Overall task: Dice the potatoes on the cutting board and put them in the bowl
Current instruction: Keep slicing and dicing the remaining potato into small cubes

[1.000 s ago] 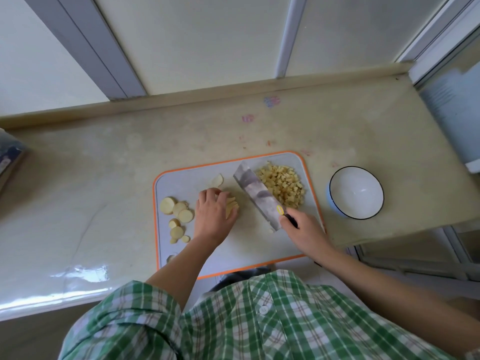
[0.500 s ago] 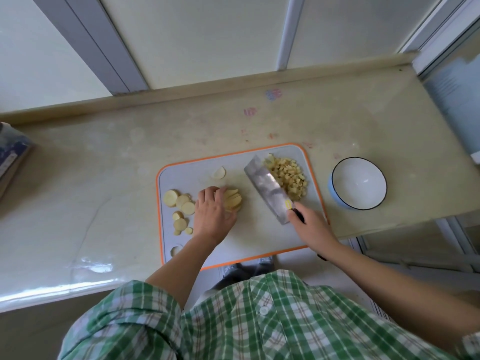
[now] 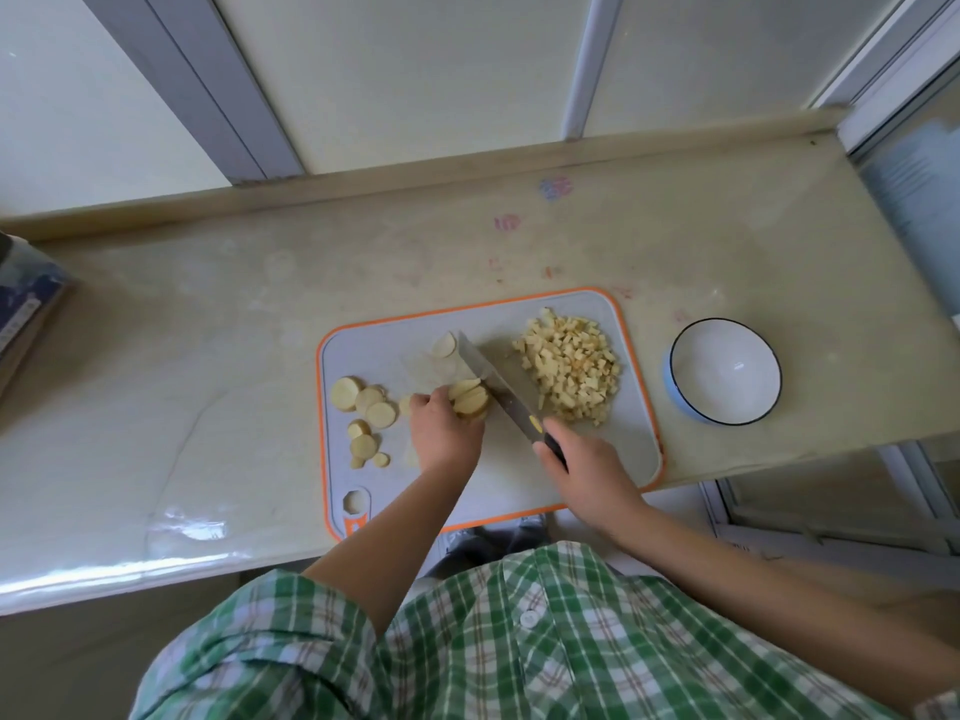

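Note:
A grey cutting board (image 3: 597, 459) with an orange rim lies on the counter. A heap of diced potato (image 3: 571, 368) sits at its far right. Several round potato slices (image 3: 369, 407) lie at its left, and one slice (image 3: 444, 345) lies near the far edge. My left hand (image 3: 444, 433) holds a small stack of slices (image 3: 470, 400) down with curled fingers. My right hand (image 3: 587, 470) grips the black handle of a cleaver (image 3: 493, 381), whose blade stands on edge right beside the stack. A white bowl (image 3: 724, 371) with a dark rim stands to the right of the board with nothing in it.
The beige counter (image 3: 208, 356) runs left and right, with a raised lip along the window behind. A dark box (image 3: 26, 309) sits at the far left edge. The counter's front edge lies just below the board, and its right end stops past the bowl.
The cleaver has moved left from the diced heap to the stack under my left hand, and its blade has turned from lying flat to standing on edge.

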The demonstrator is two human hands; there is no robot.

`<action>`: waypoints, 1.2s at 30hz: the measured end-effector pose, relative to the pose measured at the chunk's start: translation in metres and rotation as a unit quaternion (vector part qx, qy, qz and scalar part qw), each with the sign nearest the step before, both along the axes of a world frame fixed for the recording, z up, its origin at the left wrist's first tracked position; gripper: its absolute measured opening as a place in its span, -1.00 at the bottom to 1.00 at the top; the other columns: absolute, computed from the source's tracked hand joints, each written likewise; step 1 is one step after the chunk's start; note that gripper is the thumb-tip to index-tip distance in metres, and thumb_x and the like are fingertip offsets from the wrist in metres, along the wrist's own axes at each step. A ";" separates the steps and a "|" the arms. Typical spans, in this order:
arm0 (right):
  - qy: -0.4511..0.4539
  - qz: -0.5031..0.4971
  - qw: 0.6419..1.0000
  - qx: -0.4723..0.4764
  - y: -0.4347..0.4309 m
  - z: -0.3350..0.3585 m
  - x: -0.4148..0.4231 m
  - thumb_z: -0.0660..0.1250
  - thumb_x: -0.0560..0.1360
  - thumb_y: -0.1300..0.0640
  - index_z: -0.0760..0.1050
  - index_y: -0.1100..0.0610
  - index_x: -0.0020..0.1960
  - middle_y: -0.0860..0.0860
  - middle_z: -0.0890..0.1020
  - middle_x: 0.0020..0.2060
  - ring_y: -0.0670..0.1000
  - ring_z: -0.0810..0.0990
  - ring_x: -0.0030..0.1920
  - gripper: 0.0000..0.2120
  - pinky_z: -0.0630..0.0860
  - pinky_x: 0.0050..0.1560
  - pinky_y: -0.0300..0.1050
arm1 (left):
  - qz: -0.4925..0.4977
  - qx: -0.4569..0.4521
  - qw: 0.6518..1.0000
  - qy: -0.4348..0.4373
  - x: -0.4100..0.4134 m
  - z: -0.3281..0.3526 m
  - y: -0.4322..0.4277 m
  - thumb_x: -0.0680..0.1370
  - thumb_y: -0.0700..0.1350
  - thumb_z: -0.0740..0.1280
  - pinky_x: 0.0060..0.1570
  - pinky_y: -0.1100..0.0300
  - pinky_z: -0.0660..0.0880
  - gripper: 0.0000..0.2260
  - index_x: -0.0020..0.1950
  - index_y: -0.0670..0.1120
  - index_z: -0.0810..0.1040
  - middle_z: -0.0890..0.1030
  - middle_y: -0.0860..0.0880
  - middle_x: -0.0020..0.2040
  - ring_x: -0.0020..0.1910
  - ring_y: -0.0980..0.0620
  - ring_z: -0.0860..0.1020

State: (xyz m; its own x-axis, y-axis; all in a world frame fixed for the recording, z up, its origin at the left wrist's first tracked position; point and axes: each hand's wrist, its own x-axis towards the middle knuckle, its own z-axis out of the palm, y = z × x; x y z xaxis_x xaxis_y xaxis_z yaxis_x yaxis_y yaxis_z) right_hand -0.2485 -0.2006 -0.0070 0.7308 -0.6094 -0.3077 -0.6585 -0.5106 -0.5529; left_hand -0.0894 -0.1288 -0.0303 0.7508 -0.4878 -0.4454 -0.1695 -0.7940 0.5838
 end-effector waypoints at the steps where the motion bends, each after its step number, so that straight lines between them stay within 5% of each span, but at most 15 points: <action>1: 0.002 0.005 1.000 0.005 0.004 0.000 0.002 0.17 0.62 0.06 0.35 0.15 -0.05 0.01 0.40 -0.43 0.16 0.46 -0.34 -0.84 0.34 -0.32 0.07 | 0.010 -0.004 1.000 0.002 -0.003 -0.001 -0.001 0.44 -0.24 0.35 0.15 0.10 0.40 -0.58 0.31 -0.19 0.48 0.39 -0.20 0.21 0.12 -0.20 0.47; 12: 0.041 0.021 0.999 -0.016 0.002 0.005 0.010 0.17 0.59 0.07 0.32 0.14 -0.07 -0.02 0.34 -0.46 0.13 0.37 -0.38 -0.86 0.21 -0.40 -0.03 | 0.012 -0.023 1.000 0.004 -0.003 -0.003 0.000 0.43 -0.24 0.33 0.13 0.18 0.39 -0.59 0.29 -0.18 0.49 0.38 -0.17 0.20 0.12 -0.13 0.46; 18: 0.078 0.008 0.996 -0.042 -0.011 0.009 0.025 0.14 0.60 0.04 0.28 0.12 -0.23 0.02 0.39 -0.43 0.21 0.49 -0.29 -0.74 0.25 -0.35 -0.06 | -0.165 -0.049 0.976 -0.137 0.009 -0.009 0.010 0.41 -0.17 0.43 0.14 0.20 0.32 -0.45 0.39 -0.15 0.42 0.41 -0.12 0.26 0.21 -0.14 0.36; 24: 0.031 0.024 0.998 -0.045 -0.011 0.024 0.036 0.15 0.60 0.11 0.19 0.10 -0.29 0.01 0.33 -0.49 0.14 0.35 -0.40 -0.69 0.17 -0.37 -0.05 | -0.216 -0.069 0.953 -0.202 0.016 -0.016 0.014 0.41 -0.12 0.50 0.07 0.02 0.47 -0.61 0.19 -0.22 0.59 0.60 -0.14 0.10 0.07 -0.20 0.51; 36: 0.092 0.036 0.995 -0.006 -0.007 0.022 0.044 0.10 0.61 0.13 0.10 0.02 -0.33 0.00 0.32 -0.45 0.05 0.31 -0.42 -0.64 0.21 -0.37 -0.06 | -0.289 -0.067 0.923 -0.244 0.023 -0.023 0.009 0.25 -0.27 0.59 -0.50 0.09 0.51 -0.84 -0.33 -0.17 0.62 0.60 -0.10 -0.25 -0.27 -0.17 0.56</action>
State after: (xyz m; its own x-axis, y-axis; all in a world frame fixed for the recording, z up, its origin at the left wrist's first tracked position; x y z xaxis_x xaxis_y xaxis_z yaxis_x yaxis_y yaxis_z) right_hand -0.2043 -0.2075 0.0149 0.7053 -0.5613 -0.4330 -0.7088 -0.5666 -0.4202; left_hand -0.0665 -0.1194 -0.0528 0.4434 -0.8958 -0.0302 -0.8106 -0.4152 0.4130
